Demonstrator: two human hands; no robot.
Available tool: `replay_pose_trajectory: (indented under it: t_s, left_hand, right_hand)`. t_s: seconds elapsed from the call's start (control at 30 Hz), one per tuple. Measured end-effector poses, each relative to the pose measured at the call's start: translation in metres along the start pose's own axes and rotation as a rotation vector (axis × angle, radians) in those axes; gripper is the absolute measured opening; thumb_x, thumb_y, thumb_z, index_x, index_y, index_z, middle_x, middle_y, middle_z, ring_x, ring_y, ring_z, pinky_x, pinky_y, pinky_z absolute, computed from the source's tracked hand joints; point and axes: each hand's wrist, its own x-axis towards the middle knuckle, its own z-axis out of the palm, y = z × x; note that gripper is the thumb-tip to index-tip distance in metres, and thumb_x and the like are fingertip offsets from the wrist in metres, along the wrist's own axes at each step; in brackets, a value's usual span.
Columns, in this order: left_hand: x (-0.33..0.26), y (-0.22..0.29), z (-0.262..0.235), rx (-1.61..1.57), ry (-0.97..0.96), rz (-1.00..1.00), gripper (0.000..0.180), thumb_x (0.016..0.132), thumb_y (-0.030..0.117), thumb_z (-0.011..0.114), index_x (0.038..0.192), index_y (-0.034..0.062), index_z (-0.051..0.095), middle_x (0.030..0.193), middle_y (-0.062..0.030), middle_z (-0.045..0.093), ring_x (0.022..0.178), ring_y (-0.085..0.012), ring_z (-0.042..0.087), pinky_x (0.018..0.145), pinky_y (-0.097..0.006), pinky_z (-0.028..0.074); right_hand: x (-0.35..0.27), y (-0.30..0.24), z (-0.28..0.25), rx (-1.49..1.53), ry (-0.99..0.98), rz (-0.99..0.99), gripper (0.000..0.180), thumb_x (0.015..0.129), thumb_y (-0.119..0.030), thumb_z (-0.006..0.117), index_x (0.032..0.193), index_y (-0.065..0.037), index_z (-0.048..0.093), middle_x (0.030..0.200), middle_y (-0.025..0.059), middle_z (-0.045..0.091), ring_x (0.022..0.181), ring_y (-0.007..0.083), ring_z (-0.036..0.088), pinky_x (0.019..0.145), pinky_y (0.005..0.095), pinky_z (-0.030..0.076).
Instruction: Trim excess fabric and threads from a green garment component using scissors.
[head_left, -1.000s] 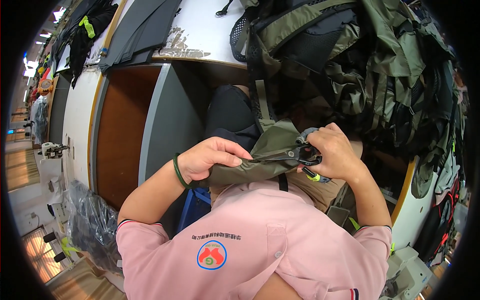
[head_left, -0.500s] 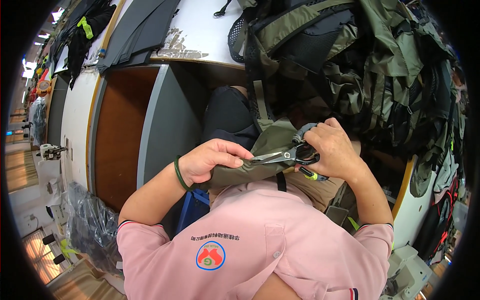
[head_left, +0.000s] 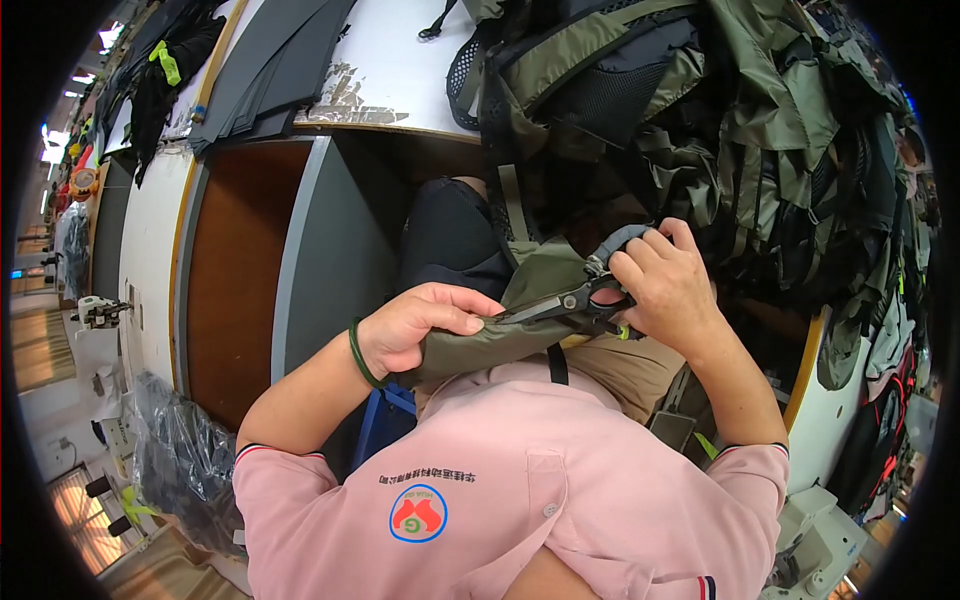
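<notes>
Thumb and fingers of my left hand [head_left: 430, 322] pinch the edge of an olive-green fabric piece [head_left: 470, 350] that lies across my lap. My right hand [head_left: 662, 285] is wrapped round the handles of black-handled scissors [head_left: 575, 300]. Their blades point left along the fabric, with the tips close to my left fingertips. Whether the blades touch a thread there is too small to tell. A grey wrapped part [head_left: 618, 240] shows at the upper handle beside my right fingers. The fabric runs up to a strap [head_left: 515, 205] of the olive and black backpack pile.
Olive and black backpacks [head_left: 640, 90] are heaped on the table at the far right. Dark grey sheets [head_left: 265, 70] lie on the white tabletop [head_left: 400, 65]. Below is an open compartment with a grey divider [head_left: 300, 250]. A clear plastic bag [head_left: 185, 460] sits at left.
The scissors have turned in my right hand, and their blades now look closer together. My right hand has tilted slightly upward; my left hand keeps its pinch on the fabric.
</notes>
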Motion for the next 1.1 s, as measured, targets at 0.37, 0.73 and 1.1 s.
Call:
replay_pose_trajectory:
  t_s: [0.37,0.73,1.1]
  left_hand:
    - [0.002,-0.002,-0.001,-0.062,0.028,0.01,0.03,0.086,-0.004,0.058,0.115,-0.0055,0.065,0.112,-0.017,0.069,0.099,-0.0219,0.069,0.093,-0.033,0.053]
    - [0.001,0.0,0.005,-0.029,0.058,0.014,0.03,0.088,-0.004,0.056,0.117,-0.0055,0.064,0.114,-0.0163,0.067,0.101,-0.0204,0.066,0.094,-0.032,0.052]
    - [0.005,0.002,0.011,-0.012,-0.013,0.032,0.031,0.089,-0.002,0.058,0.119,-0.0052,0.063,0.113,-0.014,0.067,0.101,-0.0181,0.066,0.093,-0.03,0.052]
  right_hand:
    - [0.003,0.0,-0.001,-0.017,0.056,0.015,0.03,0.07,-0.028,0.079,0.077,-0.01,0.056,0.07,0.0026,0.053,0.071,0.0219,0.056,0.081,0.0423,0.043]
    - [0.0,0.004,0.0,0.019,0.074,0.085,0.037,0.057,-0.021,0.083,0.078,-0.008,0.056,0.074,0.0042,0.054,0.074,0.0243,0.056,0.08,0.0423,0.043]
    - [-0.002,0.001,0.007,0.148,0.016,0.182,0.034,0.064,-0.022,0.085,0.079,-0.007,0.059,0.069,0.0059,0.058,0.067,0.0272,0.057,0.076,0.0384,0.045]
